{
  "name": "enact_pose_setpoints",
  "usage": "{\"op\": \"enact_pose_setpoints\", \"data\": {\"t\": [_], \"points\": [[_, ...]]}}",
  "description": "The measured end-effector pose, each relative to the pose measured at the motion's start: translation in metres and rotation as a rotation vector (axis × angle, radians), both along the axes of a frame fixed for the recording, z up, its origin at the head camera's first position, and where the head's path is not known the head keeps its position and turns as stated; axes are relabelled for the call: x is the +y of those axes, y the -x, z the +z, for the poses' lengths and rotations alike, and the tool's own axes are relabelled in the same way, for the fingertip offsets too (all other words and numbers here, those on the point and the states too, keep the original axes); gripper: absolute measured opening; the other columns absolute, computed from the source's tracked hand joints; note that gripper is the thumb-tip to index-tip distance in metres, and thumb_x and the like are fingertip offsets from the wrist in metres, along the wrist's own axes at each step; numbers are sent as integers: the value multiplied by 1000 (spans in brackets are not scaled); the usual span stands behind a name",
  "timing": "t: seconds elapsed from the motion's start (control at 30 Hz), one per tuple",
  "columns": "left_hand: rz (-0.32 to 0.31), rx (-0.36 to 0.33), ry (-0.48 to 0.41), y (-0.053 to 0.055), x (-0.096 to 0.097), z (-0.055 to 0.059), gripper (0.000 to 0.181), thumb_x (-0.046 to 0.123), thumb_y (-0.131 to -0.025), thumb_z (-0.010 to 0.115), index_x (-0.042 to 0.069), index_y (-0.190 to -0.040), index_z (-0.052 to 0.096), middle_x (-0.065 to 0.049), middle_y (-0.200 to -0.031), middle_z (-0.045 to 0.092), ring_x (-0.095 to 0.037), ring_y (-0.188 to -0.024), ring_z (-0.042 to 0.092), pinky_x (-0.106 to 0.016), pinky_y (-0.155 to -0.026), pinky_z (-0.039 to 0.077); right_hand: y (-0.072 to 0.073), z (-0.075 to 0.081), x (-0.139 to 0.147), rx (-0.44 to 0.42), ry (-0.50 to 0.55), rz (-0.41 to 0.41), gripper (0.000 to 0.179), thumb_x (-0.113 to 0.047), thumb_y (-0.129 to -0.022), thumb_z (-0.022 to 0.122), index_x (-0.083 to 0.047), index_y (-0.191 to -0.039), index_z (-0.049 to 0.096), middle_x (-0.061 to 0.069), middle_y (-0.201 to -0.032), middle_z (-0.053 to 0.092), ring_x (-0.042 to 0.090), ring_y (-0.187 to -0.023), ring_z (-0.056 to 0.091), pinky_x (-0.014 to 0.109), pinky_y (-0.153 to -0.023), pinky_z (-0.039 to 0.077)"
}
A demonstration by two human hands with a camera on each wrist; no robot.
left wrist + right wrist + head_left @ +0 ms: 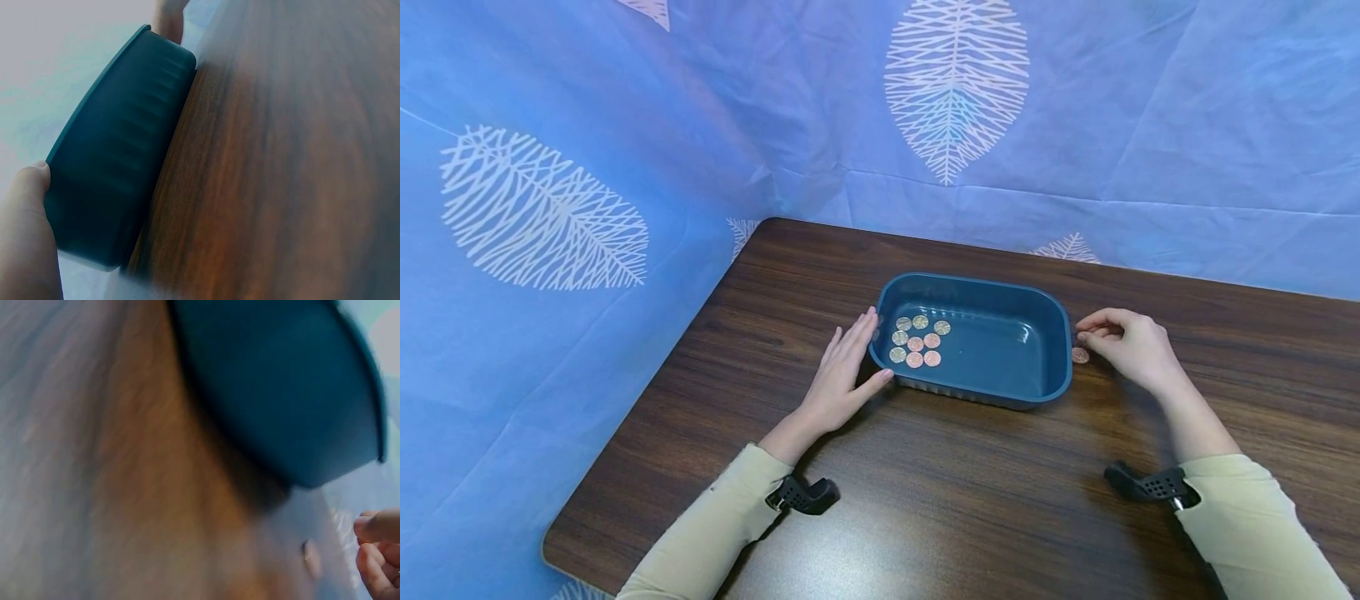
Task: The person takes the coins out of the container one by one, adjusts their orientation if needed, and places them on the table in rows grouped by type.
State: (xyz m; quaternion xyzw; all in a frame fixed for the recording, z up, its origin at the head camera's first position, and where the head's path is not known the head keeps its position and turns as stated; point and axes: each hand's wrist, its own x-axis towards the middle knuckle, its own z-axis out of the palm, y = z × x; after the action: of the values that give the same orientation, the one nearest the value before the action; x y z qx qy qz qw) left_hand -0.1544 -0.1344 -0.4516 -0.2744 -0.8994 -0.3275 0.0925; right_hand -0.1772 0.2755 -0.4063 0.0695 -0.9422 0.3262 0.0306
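A dark teal rectangular basin (992, 392) stands on the table, several gold- and copper-coloured coins (932, 358) lying flat in the left part of its floor. My left hand (842, 379) rests against the basin's left end, fingers straight along the wall and thumb at the near corner; the left wrist view shows that thumb (28, 194) at the rim. Just beyond the right end, my right hand (1127, 346) has its thumb and fingertips bent close together. Beneath those fingertips is a copper coin (1080, 356). I cannot tell whether they pinch anything.
The dark wood-grain table (940, 483) has a rounded left edge. Blue cloth (820, 100) with white leaf prints hangs behind it and along the left side. Each wrist wears a black strap (805, 495) over a pale sleeve.
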Motion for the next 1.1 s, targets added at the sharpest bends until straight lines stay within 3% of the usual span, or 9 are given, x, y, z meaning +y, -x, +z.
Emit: {"op": "enact_pose_setpoints", "data": {"t": [0.13,0.27,0.47,0.6,0.8,0.93,1.1], "points": [[0,3,-1,0,0,0,80,63,-95,35,14,-155,13,4,-160,10,-14,-145,10,-57,-112,10,2,14,-9,74,54,-45,19,-21,-93,63,-5,-102,69,8,-88,66,1,-72,59,22,-57,47],[0,3,0,0,0,0,80,63,-95,35,13,-155,13,4,-160,10,-13,-144,10,-56,-112,10,2,32,-26,74,106,-42,23,-27,-94,62,-8,-106,69,9,-97,65,-9,-76,55,14,-63,45],[1,-7,-3,-1,1,-1,80,64,-95,34,14,-155,13,5,-160,9,-14,-145,11,-53,-113,8,6,47,-59,50,142,87,21,-22,-94,62,-8,-108,69,8,-100,64,3,-82,60,16,-69,47],[3,-4,0,-1,1,-1,80,64,-95,33,15,-155,13,6,-159,9,-13,-144,10,-55,-113,10,14,44,-83,42,155,184,18,-17,-94,63,-6,-107,69,9,-99,64,16,-84,61,24,-69,49],[-3,8,-5,-1,0,-1,80,63,-95,34,14,-155,13,3,-160,11,-14,-144,11,-57,-112,11,25,34,-116,-29,180,279,18,-15,-93,63,-5,-108,68,8,-99,63,21,-86,60,38,-73,50],[-8,25,-9,-1,0,0,79,62,-96,35,13,-154,14,-1,-159,14,-14,-144,12,-59,-111,12,32,30,-133,-75,182,327,18,-13,-93,62,-3,-108,68,8,-100,61,22,-88,59,40,-75,49],[-9,19,-6,0,0,0,80,62,-95,35,13,-155,13,-5,-159,16,-14,-144,11,-59,-111,11,42,19,-143,-110,111,400,23,-9,-92,64,-2,-114,66,12,-108,62,25,-97,60,41,-82,51]]}}
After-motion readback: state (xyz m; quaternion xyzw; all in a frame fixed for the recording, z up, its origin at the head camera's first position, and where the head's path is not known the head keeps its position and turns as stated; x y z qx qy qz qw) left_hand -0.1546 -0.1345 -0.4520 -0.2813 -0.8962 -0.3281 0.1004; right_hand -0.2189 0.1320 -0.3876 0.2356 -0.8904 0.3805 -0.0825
